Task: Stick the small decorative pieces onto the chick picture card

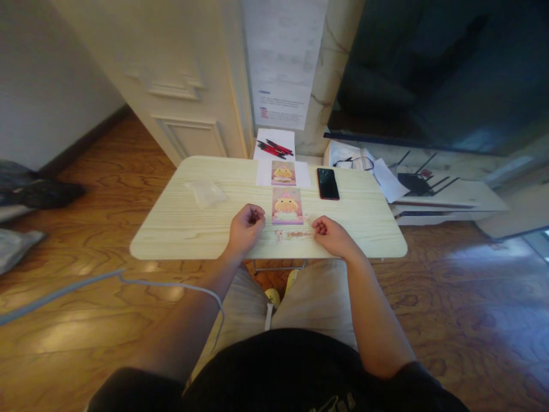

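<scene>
My left hand rests on the light wooden table, fingers curled shut in a pinch on something too small to name. My right hand is also curled, pinching at the right end of a thin strip of small pink pieces near the front edge. Between the hands lies a pink card with a yellow cartoon figure. A second similar card lies further back on a white sheet.
A black phone lies right of the cards. A clear plastic bag sits at the table's left. Red and black pens lie on paper at the back. A low shelf with cables stands to the right.
</scene>
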Available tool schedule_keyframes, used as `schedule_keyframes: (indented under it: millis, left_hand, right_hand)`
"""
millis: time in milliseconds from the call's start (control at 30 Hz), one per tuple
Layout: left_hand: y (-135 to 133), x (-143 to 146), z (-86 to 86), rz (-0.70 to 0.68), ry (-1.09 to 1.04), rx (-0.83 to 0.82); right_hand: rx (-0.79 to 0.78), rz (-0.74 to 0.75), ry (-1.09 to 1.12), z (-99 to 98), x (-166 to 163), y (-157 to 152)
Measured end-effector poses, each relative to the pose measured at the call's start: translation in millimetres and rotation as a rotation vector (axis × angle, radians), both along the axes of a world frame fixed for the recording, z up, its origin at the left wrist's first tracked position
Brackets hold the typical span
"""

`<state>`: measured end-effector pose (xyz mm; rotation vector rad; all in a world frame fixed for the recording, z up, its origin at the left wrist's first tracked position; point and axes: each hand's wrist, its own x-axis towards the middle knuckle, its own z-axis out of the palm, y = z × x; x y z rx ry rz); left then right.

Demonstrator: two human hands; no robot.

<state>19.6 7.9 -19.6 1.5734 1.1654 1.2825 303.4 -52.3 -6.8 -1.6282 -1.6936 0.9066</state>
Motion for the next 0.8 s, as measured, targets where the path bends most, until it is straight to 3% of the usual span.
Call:
schedule_keyframes:
  millis: [200,567,800]
  left_hand:
    - [-0.9,0.4,-1.8,-0.013,0.041,0.021]
    - [-14.8,2.7,6.9,-0.220,0.525,0.312]
    - [-21.9,-2.4,5.9,-0.242,0.699,0.350]
  right_hand:
    - [-0.001,-0.007,-0.008,-1.4,0.4,1.5]
    - [0.062,-0.019,-0.306,11.6,-11.3,6.5]
    - [0.168,0.020,-0.239,7.5,-26.8,-12.5]
